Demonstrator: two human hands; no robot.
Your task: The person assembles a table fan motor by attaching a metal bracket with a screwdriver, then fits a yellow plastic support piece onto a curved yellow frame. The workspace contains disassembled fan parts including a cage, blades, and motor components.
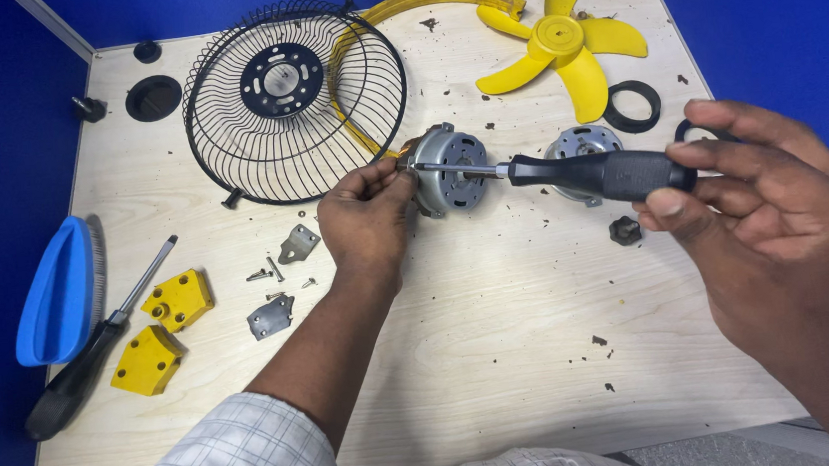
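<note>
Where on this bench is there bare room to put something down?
Bare wood lies in front, between the left forearm and right hand. Another patch sits between the grille and brush. The far side is crowded around the motor and blade.

your left hand is curled, fingertips pinched at the left side of the motor; your right hand, right of the motor, grips with thumb and fingers closed.
</note>
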